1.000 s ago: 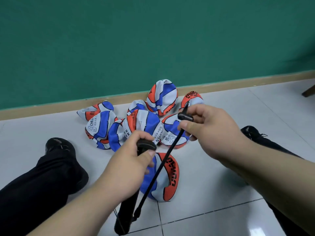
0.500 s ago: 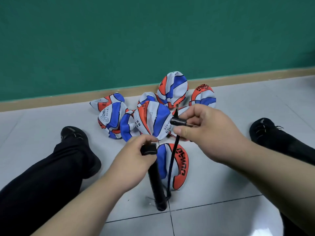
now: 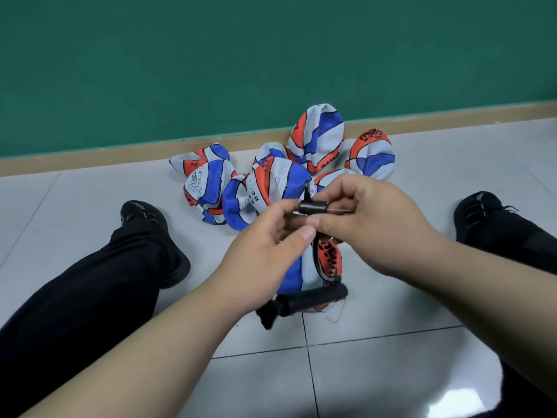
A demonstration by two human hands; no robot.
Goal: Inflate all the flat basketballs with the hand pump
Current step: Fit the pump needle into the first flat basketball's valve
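Observation:
Several flat orange, blue and white basketballs (image 3: 272, 184) lie heaped on the floor near the wall. One more flat ball (image 3: 330, 259) lies closer, under my hands. The black hand pump (image 3: 313, 298) lies blurred across that nearer ball's lower edge, and neither hand holds its barrel. Its black hose (image 3: 316, 260) curves up to the nozzle (image 3: 313, 206), which has a thin needle pointing right. My left hand (image 3: 271, 239) pinches the nozzle end from the left. From the right, my right hand (image 3: 376, 224) pinches it with the thumb underneath and the fingers curled over the needle.
My legs in black trousers and black shoes (image 3: 147, 224) (image 3: 479, 212) spread out on either side of the balls. The floor is pale tile (image 3: 376, 372). A green wall (image 3: 271, 55) with a tan skirting board stands behind the heap.
My left hand let go of the pump barrel and rose to the nozzle. The pump dropped from upright to lying on the floor. The view shifted slightly.

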